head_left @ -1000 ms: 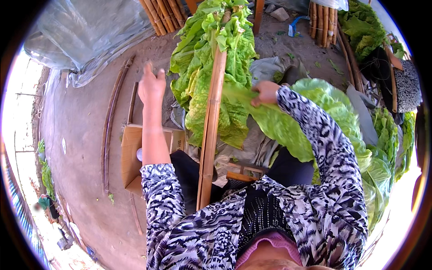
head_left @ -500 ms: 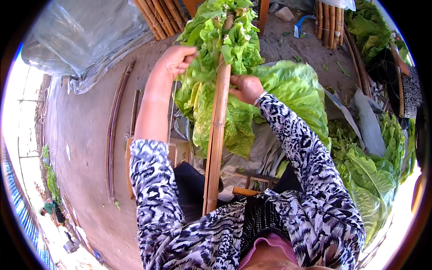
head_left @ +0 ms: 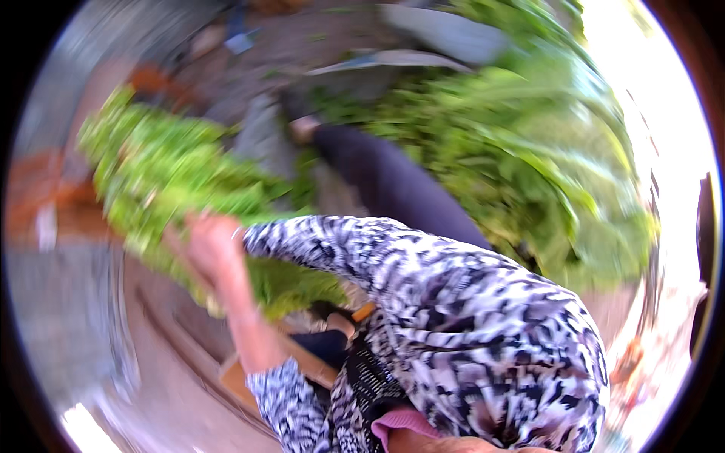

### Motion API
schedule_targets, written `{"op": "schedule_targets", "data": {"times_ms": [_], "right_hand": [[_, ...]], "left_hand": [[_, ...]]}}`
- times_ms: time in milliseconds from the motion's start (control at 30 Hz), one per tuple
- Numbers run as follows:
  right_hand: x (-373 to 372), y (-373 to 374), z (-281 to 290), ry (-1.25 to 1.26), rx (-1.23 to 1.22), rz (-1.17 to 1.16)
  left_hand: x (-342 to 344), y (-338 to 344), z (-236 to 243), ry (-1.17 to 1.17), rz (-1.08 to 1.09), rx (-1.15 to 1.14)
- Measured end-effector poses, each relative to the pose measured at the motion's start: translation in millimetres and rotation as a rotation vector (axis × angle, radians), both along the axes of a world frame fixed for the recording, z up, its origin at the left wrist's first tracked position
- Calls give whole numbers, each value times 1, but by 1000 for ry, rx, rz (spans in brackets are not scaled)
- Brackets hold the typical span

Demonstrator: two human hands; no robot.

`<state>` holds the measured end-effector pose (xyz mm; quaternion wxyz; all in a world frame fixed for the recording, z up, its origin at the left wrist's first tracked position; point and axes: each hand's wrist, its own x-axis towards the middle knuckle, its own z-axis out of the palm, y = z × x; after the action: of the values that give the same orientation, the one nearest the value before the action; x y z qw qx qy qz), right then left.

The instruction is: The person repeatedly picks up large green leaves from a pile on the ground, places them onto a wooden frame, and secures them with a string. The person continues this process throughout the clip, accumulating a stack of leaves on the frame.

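Observation:
Both hands are at the near side of a thick row of large green leaves (head_left: 158, 162), all smeared by motion. My right hand (head_left: 217, 232), with a bracelet at its wrist, reaches across to the left and touches or nearly touches the leaves. My left hand (head_left: 189, 253) is right beside it, partly overlapped by it. The fingers of both hands are too blurred to show whether they hold anything. I cannot make out the bamboo pole among the leaves in this view.
A big heap of broad green leaves (head_left: 529, 151) lies to my right, beyond my dark trouser leg (head_left: 400, 177). Grey sheeting (head_left: 453, 34) lies at the far side. An orange-brown frame (head_left: 68, 200) stands at the left, and a wooden board (head_left: 242, 385) is near my left arm.
The view has swung to the right and blurred, so the leaf row now appears at the left. My hands, apart on either side of the pole before, are now close together.

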<state>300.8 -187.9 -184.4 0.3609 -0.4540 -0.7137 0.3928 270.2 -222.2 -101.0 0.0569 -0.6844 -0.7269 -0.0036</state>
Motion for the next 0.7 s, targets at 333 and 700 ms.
{"op": "schedule_targets", "data": {"times_ms": [333,700], "right_hand": [[430,-160,72,-350,-30,-743],[524,-263,63,-1160,-157,-793]], "left_hand": [[57,-121,36,-1260,268,184],[63,-184,24,-1654,404,256]]}}
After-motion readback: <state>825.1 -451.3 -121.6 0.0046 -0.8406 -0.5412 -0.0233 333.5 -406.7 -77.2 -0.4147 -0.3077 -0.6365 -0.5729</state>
